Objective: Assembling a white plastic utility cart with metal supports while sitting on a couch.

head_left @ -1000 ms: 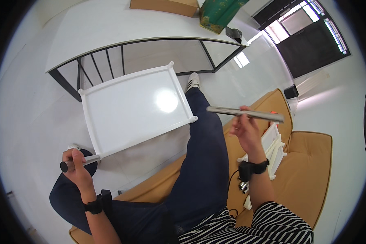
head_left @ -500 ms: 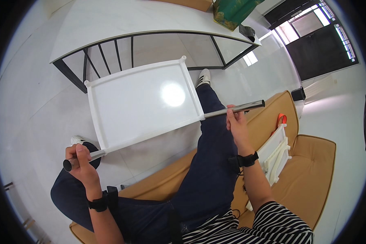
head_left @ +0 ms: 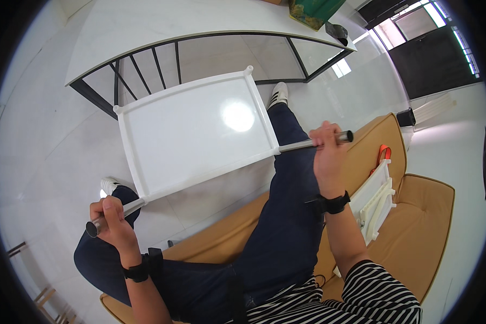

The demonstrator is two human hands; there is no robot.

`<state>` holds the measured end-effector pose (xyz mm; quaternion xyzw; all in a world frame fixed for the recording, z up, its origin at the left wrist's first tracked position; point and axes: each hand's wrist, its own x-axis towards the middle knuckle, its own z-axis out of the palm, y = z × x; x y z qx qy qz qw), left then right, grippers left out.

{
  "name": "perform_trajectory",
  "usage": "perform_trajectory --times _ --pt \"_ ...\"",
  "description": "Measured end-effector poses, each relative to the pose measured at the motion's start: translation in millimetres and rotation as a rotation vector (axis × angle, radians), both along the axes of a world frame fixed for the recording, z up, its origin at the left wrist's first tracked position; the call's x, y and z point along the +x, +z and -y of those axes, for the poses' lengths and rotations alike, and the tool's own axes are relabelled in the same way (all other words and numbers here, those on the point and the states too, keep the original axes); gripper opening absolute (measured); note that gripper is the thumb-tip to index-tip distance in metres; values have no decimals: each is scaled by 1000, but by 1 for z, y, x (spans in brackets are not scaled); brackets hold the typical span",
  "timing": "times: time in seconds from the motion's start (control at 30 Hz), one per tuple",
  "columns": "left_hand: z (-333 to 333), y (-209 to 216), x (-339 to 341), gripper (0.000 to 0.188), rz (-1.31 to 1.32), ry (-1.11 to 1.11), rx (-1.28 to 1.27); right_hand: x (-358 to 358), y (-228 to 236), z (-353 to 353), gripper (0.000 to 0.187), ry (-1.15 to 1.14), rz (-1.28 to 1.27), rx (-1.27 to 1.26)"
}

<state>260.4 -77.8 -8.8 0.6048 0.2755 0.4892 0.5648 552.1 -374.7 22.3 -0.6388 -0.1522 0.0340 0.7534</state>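
Observation:
A white rectangular shelf panel (head_left: 183,146) with raised edges and corner sockets is held up in front of my knees. From its near left corner sticks a shiny metal tube (head_left: 134,205), and my left hand (head_left: 115,222) is closed around it close to its open outer end. A second metal tube (head_left: 296,146) comes out of the near right corner. My right hand (head_left: 328,156) is wrapped round that one near its outer end, above my right thigh. The panel's far corners show short round posts with nothing attached.
A long table (head_left: 200,20) with a black metal frame stands beyond the panel, carrying a green box (head_left: 314,12). I sit on a tan sofa (head_left: 421,216). Another white panel with loose white pieces (head_left: 373,208) and an orange strap (head_left: 384,153) lie at my right.
My right hand has gone from a fingertip hold under the right tube to a fuller grip over it, nearer its outer end. My left hand keeps its grip; the view has shifted slightly.

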Motion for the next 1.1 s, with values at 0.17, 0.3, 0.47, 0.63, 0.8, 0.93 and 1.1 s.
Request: perform_trajectory --times 0.17,0.3,0.47,0.63,0.8,0.93,1.1 --pt "-2 -2 0 25 40 2 5 -24 -15 -26 26 -87 147 -314" --pt "-10 -5 -3 25 98 -16 4 15 -18 -12 26 -134 189 -31" --pt "-15 -4 -5 25 125 1 -1 -19 -19 -18 24 -110 174 -49" --pt "1 -4 4 25 87 22 101 -6 -14 -12 23 -105 179 10" --pt "-4 -1 3 22 44 2 116 -7 -21 -9 23 -56 215 15" --pt "-7 -4 2 19 138 30 -7 -9 -20 -9 20 -105 190 36" --pt "-5 -9 -2 21 67 28 122 -12 -19 -15 22 -61 114 55"
